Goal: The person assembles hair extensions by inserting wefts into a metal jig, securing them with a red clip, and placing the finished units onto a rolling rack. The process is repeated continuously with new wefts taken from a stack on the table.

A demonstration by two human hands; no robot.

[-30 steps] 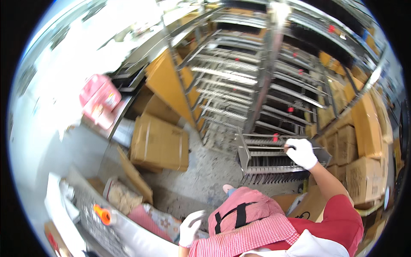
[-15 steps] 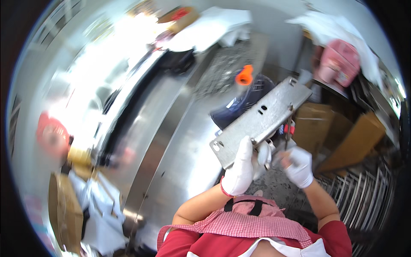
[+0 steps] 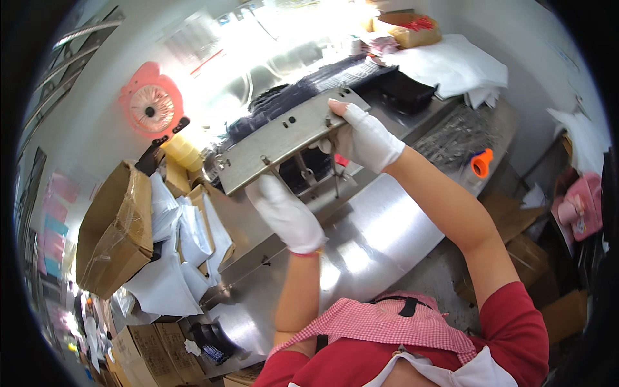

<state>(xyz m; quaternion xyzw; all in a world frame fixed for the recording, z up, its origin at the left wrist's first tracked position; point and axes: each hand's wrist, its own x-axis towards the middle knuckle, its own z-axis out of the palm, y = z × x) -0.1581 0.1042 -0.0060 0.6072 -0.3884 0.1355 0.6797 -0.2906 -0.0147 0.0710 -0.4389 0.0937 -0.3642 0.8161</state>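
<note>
A long grey metal plate [image 3: 277, 143] with small holes, bolts and rods along its near side is held tilted over the steel worktop. My right hand [image 3: 373, 140], in a white glove with a bare thumb tip, grips its right end, thumb on top. My left hand [image 3: 285, 216], also white-gloved, holds the plate's near edge toward the left, its fingertips hidden beneath. Below the plate, by my right hand, shows a small red part [image 3: 340, 160]. Dark bundled material [image 3: 258, 115] lies right behind the plate.
A pink fan [image 3: 151, 106] and yellow tape rolls [image 3: 183, 152] stand at left, above an open cardboard box [image 3: 116, 226] and white sheets [image 3: 187, 238]. An orange tape dispenser [image 3: 481, 164] lies on the steel worktop [image 3: 393, 219] at right. A black tray [image 3: 406, 90] sits farther back.
My view has swung left, toward the bright bench. The plate has come over the worktop, and my right hand, earlier below it near the rods, now grips its right end.
</note>
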